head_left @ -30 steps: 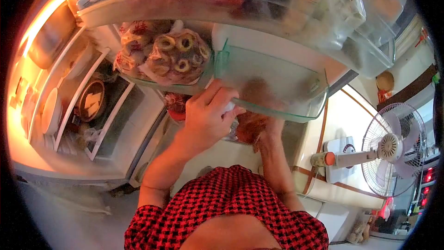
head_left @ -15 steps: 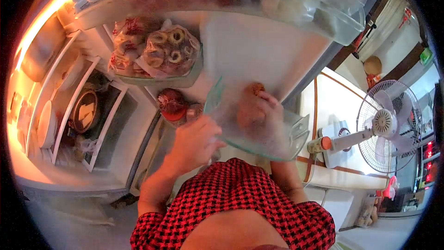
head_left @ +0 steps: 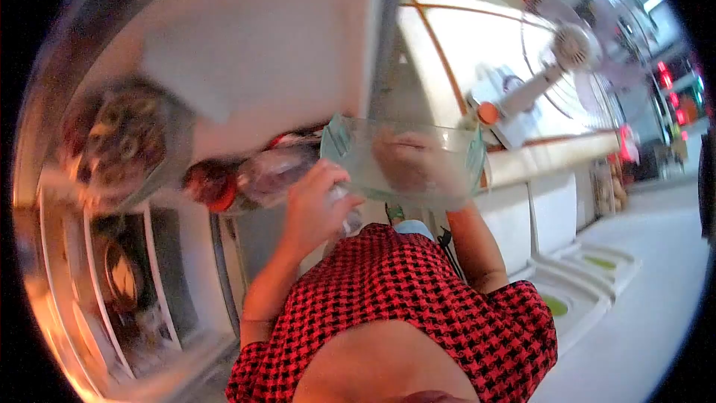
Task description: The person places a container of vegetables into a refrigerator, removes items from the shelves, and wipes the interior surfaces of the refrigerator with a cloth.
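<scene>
A clear, green-tinted plastic fridge bin [head_left: 356, 179] is in front of my chest, apart from the fridge door. My right hand [head_left: 414, 160] shows blurred through its wall and grips it; the exact finger positions are smeared. By the bin's left end, my left hand [head_left: 317, 205] is closed, fingers bent. Something whitish shows at its fingers, too unclear to name. Left of that hand are a clear bag [head_left: 272, 172] and a dark red bundle [head_left: 211, 185], both blurred.
The fridge door [head_left: 276, 37] spans the upper left, with a bin of bagged food [head_left: 127, 134] on it. Lower left are the fridge shelves [head_left: 153, 276]. To the right stand a white counter [head_left: 440, 37], a fan [head_left: 573, 46] and an orange-lidded jar [head_left: 488, 113].
My view and body have turned right, so the fridge door and its food have shifted left. The bin has come along with my hands, and more counter and floor show.
</scene>
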A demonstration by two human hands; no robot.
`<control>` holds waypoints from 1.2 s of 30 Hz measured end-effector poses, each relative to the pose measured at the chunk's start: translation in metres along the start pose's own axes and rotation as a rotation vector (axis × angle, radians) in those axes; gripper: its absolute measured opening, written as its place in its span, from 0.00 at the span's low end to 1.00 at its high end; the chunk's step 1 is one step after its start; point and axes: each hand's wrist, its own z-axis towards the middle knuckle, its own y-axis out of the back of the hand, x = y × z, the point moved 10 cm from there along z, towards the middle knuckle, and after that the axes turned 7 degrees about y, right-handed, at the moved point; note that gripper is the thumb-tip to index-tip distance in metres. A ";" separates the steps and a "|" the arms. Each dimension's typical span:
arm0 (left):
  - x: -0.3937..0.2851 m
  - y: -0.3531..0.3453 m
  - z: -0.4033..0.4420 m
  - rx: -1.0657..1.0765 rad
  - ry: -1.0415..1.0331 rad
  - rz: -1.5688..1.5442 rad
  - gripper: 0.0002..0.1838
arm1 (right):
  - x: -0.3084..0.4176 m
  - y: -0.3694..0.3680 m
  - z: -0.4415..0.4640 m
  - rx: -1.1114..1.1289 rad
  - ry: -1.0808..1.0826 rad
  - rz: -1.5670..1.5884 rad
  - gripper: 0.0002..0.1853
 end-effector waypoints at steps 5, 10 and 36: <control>0.045 -0.092 0.063 0.045 0.076 -0.031 0.15 | -0.089 0.073 -0.058 -0.472 -0.112 0.244 0.13; 0.066 -0.168 0.165 -0.175 0.080 0.033 0.11 | -0.133 0.134 -0.083 -0.545 -0.184 0.301 0.14; 0.147 -0.418 0.327 0.154 -0.025 0.199 0.25 | -0.150 0.220 -0.083 -0.491 -0.282 0.511 0.13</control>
